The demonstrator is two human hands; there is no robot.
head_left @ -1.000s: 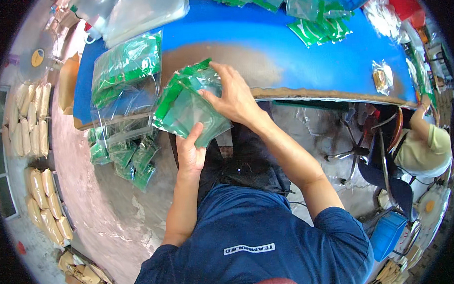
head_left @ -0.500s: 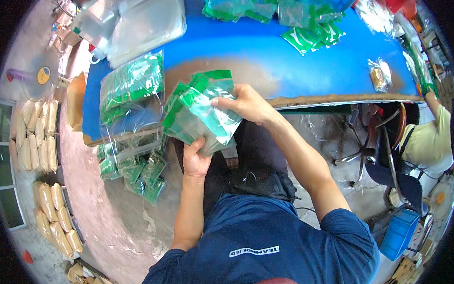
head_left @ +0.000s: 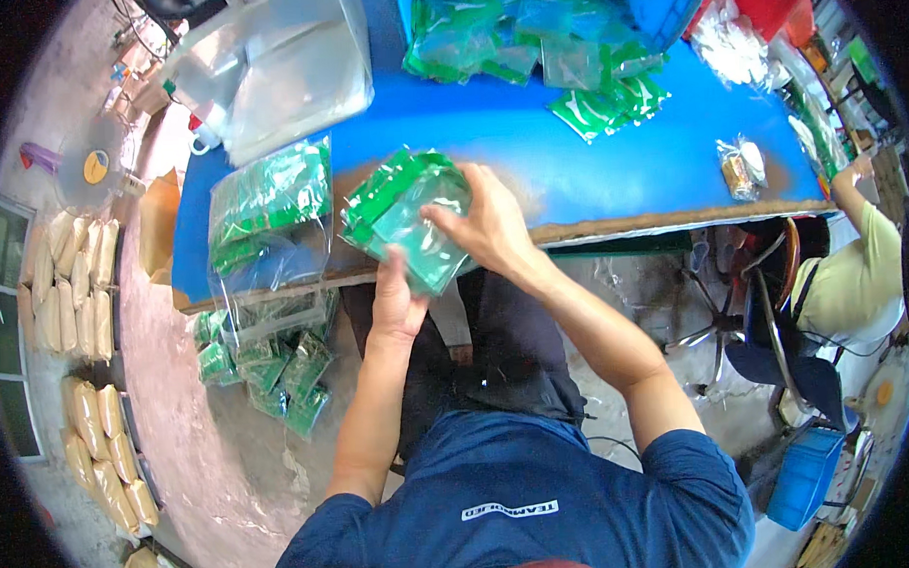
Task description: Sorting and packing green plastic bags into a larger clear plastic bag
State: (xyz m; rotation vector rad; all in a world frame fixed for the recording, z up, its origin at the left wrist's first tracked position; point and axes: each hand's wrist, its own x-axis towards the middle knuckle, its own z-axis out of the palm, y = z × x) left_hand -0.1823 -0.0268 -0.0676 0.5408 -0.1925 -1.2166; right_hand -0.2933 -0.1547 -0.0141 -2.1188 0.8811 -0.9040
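A stack of small clear plastic packets with green bands (head_left: 412,210) is held between my two hands, just above the near edge of the blue table. My left hand (head_left: 397,298) grips its lower end, thumb on top. My right hand (head_left: 487,223) wraps round the right side, thumb lying across the top packet. The edges of the packets are more or less lined up. Left of the stack, a large clear bag (head_left: 272,205) filled with similar green packets lies on the table, its mouth hanging over the edge.
Loose green packets (head_left: 506,42) are piled at the back beside a blue bin (head_left: 660,11). Clear plastic bags (head_left: 302,74) lie at the back left. More bagged green packets (head_left: 267,361) sit below the table edge. A co-worker in a yellow shirt (head_left: 855,280) sits at right.
The fanned-out packets have been drawn together into a tighter stack. Both hands have shifted slightly, still gripping them.
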